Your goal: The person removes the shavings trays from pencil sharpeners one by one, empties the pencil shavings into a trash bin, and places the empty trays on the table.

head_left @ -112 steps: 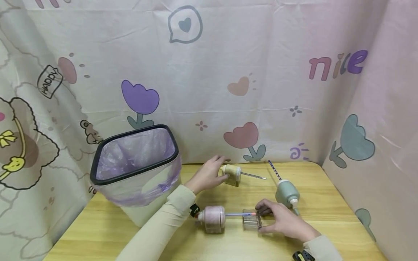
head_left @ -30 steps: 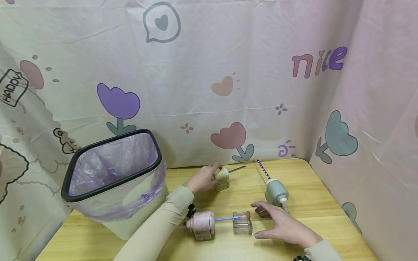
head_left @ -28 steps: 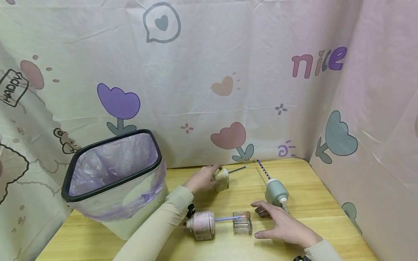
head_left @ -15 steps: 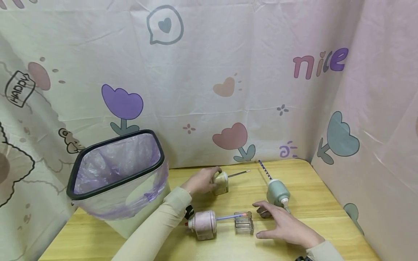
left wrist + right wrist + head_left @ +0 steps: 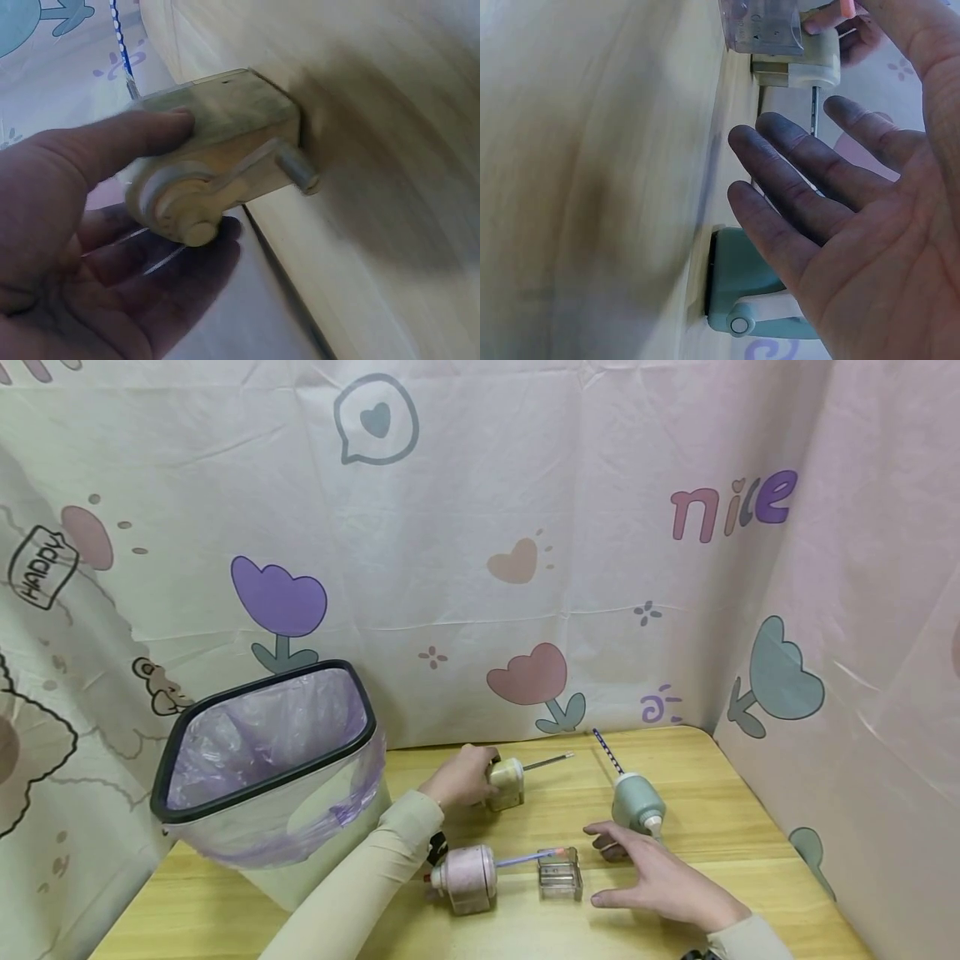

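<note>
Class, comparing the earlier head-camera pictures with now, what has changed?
The yellow pencil sharpener, gripped by the left hand, has come slightly nearer and turned, so its pencil now angles away. The right hand has come away from the clear drawer. The clear drawer, pink sharpener, green sharpener and bin stayed put.

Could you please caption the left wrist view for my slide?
Left hand gripping a pale yellow pencil sharpener, crank in plain view.

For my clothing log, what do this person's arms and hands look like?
The left sleeve and right sleeve are plain pale cream; only the end of the right one shows. The left wrist gear and right wrist gear are dark and only partly visible. The left hand and right hand wear no gloves.
</note>
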The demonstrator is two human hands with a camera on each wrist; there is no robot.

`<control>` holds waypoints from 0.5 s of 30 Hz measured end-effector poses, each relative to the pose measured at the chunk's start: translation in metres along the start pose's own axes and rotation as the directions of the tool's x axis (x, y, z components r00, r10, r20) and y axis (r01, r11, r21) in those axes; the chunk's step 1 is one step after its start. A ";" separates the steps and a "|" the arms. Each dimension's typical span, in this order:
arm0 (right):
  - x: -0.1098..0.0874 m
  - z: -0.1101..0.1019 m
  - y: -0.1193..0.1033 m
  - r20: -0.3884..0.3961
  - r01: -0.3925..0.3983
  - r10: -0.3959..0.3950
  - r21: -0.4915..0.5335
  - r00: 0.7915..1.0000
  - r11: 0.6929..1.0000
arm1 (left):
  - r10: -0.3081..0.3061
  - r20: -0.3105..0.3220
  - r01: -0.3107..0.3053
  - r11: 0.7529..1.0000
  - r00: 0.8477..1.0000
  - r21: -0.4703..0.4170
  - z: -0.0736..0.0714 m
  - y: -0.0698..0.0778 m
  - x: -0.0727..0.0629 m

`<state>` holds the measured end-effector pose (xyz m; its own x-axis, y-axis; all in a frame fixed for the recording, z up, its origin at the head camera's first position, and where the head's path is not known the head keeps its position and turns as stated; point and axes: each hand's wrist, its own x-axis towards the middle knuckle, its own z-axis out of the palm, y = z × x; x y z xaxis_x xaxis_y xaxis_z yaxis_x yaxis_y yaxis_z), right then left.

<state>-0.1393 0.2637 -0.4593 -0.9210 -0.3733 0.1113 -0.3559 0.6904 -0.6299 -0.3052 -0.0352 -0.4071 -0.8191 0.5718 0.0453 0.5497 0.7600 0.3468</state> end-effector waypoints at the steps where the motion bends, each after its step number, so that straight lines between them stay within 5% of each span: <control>1: 0.000 0.000 0.000 -0.001 0.001 -0.001 -0.001 1.000 1.000 | 0.003 -0.006 -0.003 1.000 1.000 -0.004 0.000 0.000 0.000; 15: 0.000 -0.005 0.000 -0.005 0.010 -0.010 0.019 1.000 1.000 | 0.043 -0.049 -0.047 0.995 0.998 -0.083 -0.009 0.000 -0.008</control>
<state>-0.1400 0.2671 -0.4558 -0.9181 -0.3772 0.1215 -0.3623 0.6748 -0.6429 -0.3004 -0.0428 -0.3989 -0.8020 0.5878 0.1064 0.5719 0.7042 0.4208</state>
